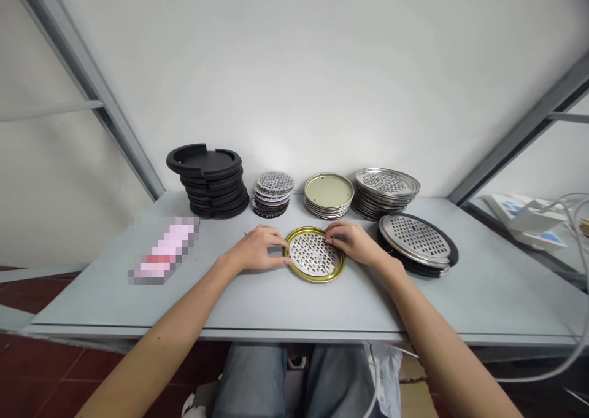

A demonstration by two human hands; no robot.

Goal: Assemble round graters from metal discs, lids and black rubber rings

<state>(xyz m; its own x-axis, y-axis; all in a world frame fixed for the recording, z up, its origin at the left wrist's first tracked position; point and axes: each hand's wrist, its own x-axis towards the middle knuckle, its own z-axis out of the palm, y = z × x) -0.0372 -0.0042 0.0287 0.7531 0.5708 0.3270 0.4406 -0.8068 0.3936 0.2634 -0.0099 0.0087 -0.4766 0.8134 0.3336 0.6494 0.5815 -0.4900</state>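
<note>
A round perforated metal disc [313, 253] lies inside a shallow gold-rimmed metal lid [317, 278] near the middle of the table. My left hand [261, 248] is at the lid's left side, thumb and fingers against its rim and partly closed around it. From the right, my right hand [353, 241] reaches over the rim with bent fingers pressed together on the disc's upper right edge. Behind them stand a stack of perforated discs [275, 182] and a stack of pale round lids [329, 189].
Black ring-shaped holders [212, 188] are stacked at the back left. Perforated silver plates [387, 183] are piled at the back right, with assembled round pieces [416, 240] in front. A blurred pink item [168, 246] lies left. White cables [582, 246] hang at the right.
</note>
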